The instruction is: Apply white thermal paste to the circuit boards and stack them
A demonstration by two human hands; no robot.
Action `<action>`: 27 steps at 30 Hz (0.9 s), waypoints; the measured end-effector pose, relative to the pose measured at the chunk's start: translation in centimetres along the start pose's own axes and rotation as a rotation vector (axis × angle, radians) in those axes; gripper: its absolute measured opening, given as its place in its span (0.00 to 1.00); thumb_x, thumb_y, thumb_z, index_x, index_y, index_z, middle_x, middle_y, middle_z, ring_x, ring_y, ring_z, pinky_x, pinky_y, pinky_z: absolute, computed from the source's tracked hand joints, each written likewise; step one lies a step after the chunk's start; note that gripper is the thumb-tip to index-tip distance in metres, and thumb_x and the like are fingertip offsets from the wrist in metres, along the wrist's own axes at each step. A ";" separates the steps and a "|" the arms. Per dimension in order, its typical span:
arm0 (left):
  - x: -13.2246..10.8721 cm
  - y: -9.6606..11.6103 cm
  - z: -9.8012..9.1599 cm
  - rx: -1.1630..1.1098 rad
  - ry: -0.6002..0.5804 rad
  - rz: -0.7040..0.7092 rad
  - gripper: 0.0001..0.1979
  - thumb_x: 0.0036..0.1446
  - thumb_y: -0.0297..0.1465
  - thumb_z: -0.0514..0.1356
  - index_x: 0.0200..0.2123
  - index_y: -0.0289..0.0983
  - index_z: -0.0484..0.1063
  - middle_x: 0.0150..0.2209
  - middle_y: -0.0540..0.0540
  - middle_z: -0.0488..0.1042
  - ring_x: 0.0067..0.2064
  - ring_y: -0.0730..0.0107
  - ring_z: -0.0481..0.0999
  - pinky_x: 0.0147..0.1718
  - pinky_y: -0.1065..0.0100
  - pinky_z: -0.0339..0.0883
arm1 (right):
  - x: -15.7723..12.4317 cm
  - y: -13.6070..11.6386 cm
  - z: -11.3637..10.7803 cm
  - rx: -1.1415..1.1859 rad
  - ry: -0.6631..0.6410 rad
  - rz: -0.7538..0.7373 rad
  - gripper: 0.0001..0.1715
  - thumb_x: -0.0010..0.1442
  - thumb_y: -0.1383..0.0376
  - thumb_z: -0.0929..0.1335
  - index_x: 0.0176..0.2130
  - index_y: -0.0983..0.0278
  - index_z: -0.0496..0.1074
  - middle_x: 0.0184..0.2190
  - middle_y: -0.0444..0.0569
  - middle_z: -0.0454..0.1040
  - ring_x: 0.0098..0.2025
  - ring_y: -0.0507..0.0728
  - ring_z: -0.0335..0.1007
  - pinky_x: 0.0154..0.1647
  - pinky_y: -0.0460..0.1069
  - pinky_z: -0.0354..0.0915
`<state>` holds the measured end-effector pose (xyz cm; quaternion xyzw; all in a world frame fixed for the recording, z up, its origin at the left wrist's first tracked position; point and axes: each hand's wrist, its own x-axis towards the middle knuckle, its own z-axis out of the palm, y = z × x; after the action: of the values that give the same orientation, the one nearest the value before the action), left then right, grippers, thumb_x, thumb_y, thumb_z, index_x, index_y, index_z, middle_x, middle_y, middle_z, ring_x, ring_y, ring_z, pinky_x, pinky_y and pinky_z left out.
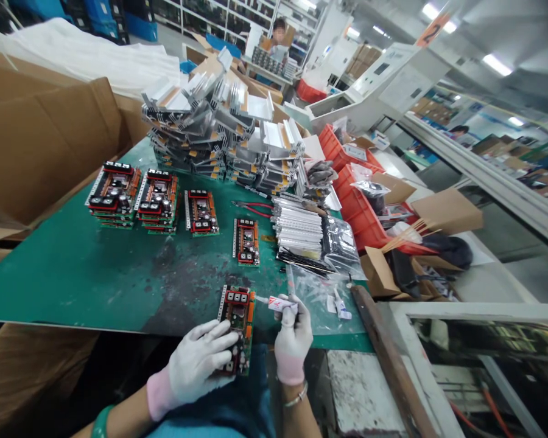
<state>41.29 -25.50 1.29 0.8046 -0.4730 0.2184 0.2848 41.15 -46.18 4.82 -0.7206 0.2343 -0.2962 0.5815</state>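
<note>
L hand [204,358] on PCB [238,312], tube [279,303] in R hand [294,337].

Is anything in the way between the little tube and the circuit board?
Nothing visible: the squeeze tube in the right hand points its nozzle at the circuit board, near its upper right corner. The left hand lies lower on the board.

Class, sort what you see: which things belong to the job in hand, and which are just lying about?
Belong to the job:
- circuit board, under the left hand
- white tube, in the right hand
- similar boards, probably

Apparently just lying about:
- red-handled pliers
- brown bar
</note>
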 end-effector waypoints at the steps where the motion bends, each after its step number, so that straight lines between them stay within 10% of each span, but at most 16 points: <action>1: 0.0 0.0 0.0 -0.001 0.001 0.000 0.09 0.62 0.39 0.62 0.40 0.40 0.72 0.50 0.47 0.78 0.59 0.61 0.72 0.60 0.58 0.62 | -0.1 0.1 -0.1 0.009 -0.001 -0.004 0.21 0.62 0.52 0.66 0.44 0.65 0.72 0.38 0.55 0.81 0.34 0.56 0.77 0.33 0.49 0.71; 27: 0.6 0.3 -0.5 -0.039 0.024 -0.035 0.09 0.60 0.39 0.63 0.38 0.41 0.72 0.49 0.49 0.79 0.58 0.64 0.73 0.61 0.62 0.61 | -1.5 0.7 -1.8 -0.030 -0.019 0.051 0.24 0.60 0.48 0.68 0.44 0.65 0.74 0.37 0.56 0.82 0.33 0.57 0.78 0.32 0.49 0.71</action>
<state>41.26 -25.66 2.09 0.8045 -0.4595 0.2137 0.3099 38.81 -46.59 4.21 -0.7258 0.2516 -0.2706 0.5803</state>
